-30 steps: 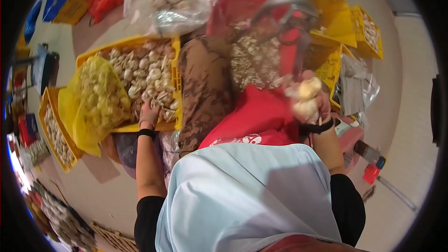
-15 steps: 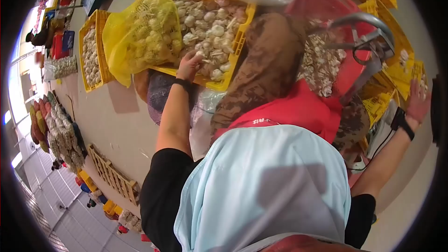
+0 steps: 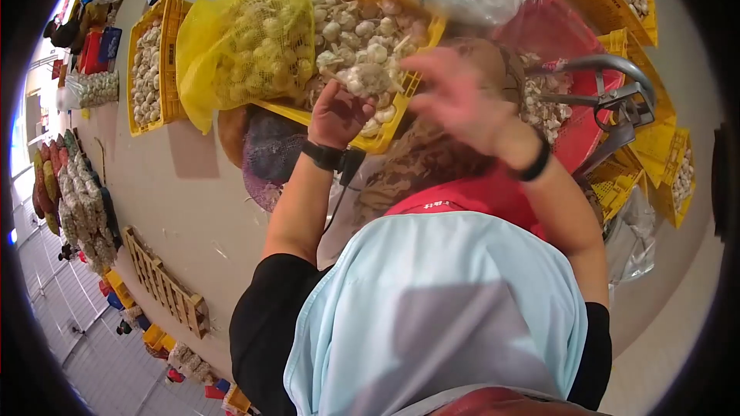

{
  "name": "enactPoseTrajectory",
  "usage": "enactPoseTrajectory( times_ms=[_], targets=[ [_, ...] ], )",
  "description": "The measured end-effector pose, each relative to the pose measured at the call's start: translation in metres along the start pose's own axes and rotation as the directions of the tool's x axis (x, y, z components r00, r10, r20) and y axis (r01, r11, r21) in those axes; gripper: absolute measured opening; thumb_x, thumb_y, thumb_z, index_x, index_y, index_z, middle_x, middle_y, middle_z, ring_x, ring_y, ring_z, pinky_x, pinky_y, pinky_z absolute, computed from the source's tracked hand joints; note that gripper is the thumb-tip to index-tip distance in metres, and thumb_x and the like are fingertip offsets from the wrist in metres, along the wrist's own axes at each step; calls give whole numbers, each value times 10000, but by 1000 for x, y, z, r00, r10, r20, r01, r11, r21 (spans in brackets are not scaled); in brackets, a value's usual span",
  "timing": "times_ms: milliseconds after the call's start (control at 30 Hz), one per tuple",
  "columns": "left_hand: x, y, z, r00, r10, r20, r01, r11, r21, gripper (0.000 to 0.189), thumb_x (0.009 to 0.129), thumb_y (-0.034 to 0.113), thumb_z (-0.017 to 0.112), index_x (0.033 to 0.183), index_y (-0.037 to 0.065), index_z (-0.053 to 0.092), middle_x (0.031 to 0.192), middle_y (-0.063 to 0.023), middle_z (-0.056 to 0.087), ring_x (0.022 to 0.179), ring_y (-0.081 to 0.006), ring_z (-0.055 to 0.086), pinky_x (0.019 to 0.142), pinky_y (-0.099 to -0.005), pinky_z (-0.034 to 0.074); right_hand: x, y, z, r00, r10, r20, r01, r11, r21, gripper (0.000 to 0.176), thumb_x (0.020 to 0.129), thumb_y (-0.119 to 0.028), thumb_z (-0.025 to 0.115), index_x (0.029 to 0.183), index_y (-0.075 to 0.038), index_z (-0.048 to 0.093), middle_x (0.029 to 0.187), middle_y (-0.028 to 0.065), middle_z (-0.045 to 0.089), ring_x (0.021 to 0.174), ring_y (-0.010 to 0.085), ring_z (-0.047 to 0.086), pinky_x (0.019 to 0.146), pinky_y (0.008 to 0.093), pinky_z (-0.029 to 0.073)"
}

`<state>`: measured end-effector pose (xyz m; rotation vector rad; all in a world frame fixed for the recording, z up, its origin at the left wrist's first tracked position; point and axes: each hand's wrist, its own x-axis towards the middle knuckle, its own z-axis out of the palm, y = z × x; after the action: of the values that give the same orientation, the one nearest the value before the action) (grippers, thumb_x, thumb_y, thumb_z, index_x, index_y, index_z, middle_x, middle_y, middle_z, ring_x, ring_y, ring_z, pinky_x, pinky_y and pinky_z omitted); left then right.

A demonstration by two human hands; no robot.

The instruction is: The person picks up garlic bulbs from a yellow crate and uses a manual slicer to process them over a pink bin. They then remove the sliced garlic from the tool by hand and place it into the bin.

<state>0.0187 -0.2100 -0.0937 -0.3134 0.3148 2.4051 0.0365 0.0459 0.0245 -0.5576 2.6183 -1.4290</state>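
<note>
**Garlic held over the crate**

The left hand point(image 3: 339, 112) wraps its fingers round a garlic bulb point(image 3: 368, 77) just above the yellow crate point(image 3: 406, 92) at twelve o'clock, probably for inspection. At the bulb's three o'clock, the blurred right hand point(image 3: 455, 96) hovers with fingers spread, empty.

Under you: a pale, smooth concrete floor point(image 3: 193, 200), evenly lit. Near left, a slatted bare-wood pallet point(image 3: 166, 293) lies flat on it. Further left, rows of filled mesh sacks point(image 3: 73, 200) line the floor; white glare at that edge.
</note>
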Motion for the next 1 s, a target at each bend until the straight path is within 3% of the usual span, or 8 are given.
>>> enactPoseTrajectory(
  times_ms=[100, 200, 300, 333, 600, 733, 933, 1000],
  targets=[
    [-8, -17, 27, 999, 45, -24, -41, 986, 163, 496, 949, 363, 524, 1329, 49, 477, 1242, -103, 583, 995, -277, 572, 868, -404, 459, 22, 10, 37, 991, -92, 97, 104, 987, -124, 510, 843, -259, 698, 1287, -81, 521, 1195, 179, 566, 1134, 360, 534, 980, 407, 434],
    [-11, -14, 39, 995, 98, -22, -75, 871, 485, 502, 974, 331, 495, 1357, 10, 452, 1172, -85, 598, 880, -169, 578, 785, -314, 467, 24, 9, 24, 989, -103, 104, 98, 994, 50, 531, 831, -275, 707, 1290, -81, 523, 1194, 179, 565, 1131, 348, 540, 985, 385, 433],
    [-7, -10, 87, 948, 302, -96, -69, 491, 868, 431, 987, 269, 494, 1314, -11, 490, 1118, -61, 612, 761, -59, 552, 669, -199, 436, 8, 16, 18, 975, 151, 164, -221, 744, 630, 574, 877, -303, 668, 1362, -75, 462, 1133, 65, 587, 1051, 193, 570, 917, 325, 473],
    [-2, -16, 91, 899, 437, -31, -191, 456, 869, 384, 994, 242, 472, 1277, -14, 514, 1120, -59, 612, 768, -67, 545, 682, -208, 437, 2, 18, 12, 939, 230, 257, -340, 500, 796, 586, 891, -315, 656, 1380, -73, 444, 1116, 37, 588, 1030, 155, 571, 897, 314, 481],
    [7, -76, 150, 893, 410, 186, -351, 373, 859, 318, 987, 156, 445, 1254, 1, 523, 1137, -35, 598, 816, -72, 535, 745, -233, 444, -45, 12, -15, 968, 234, 93, -147, 225, 963, 582, 970, -504, 478, 1352, -66, 457, 1056, 37, 611, 911, 155, 595, 711, 314, 529],
    [20, -76, 156, 887, 434, 156, -317, 329, 890, 319, 1002, 192, 437, 1232, 2, 550, 1091, -61, 629, 798, -83, 558, 706, -231, 458, -80, 20, -27, 990, 94, 101, -91, -111, 990, 665, 945, -601, 420, 1316, -52, 471, 1082, 128, 627, 834, 206, 628, 677, 327, 522],
    [41, -11, 53, 869, 481, -118, -16, 265, 964, 315, 950, 263, 566, 1170, 38, 594, 1010, -22, 632, 717, -82, 566, 626, -233, 463, -202, 13, -46, 904, 418, 92, -122, 45, 992, 696, 953, -572, 409, 1382, -25, 386, 1041, 144, 607, 687, 209, 597, 558, 305, 493],
    [33, 25, -3, 834, 473, -285, 206, 212, 955, 328, 920, 270, 586, 1136, 26, 618, 972, -48, 658, 750, -114, 602, 665, -261, 484, -275, 14, -60, 716, 698, -4, -148, 158, 976, 690, 946, -559, 436, 1382, -26, 393, 1054, 124, 595, 714, 184, 579, 574, 289, 498]
  ],
)
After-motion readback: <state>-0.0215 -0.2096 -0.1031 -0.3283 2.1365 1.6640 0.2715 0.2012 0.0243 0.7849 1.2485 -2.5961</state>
